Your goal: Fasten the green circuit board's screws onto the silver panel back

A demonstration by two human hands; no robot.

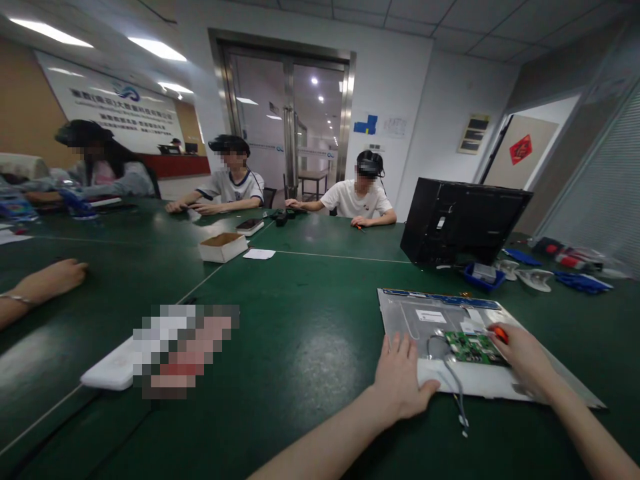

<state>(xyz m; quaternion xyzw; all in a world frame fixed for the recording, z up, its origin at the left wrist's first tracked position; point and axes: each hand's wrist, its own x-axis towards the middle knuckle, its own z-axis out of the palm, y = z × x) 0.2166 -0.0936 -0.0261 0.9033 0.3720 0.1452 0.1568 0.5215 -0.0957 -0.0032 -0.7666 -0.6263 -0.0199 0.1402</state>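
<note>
A flat silvery display panel (400, 313) lies back side up on the green table, with a green circuit board (473, 348) on it. Grey cables (456, 387) run from the board over the panel's near edge. My left hand (403, 380) rests flat on the panel's left near corner, its fingers spread. My right hand (523, 350) is closed around a screwdriver with an orange handle (500, 333), above the board's right part. The screwdriver's tip is too small to make out.
A black monitor housing (465, 220) stands behind the panel. Beside it are a blue tray (484, 277), white curved parts (535, 279) and blue gloves (583, 281). A white box (223, 247) sits mid-table. Another person's hand (60, 277) lies at the left; several people sit across.
</note>
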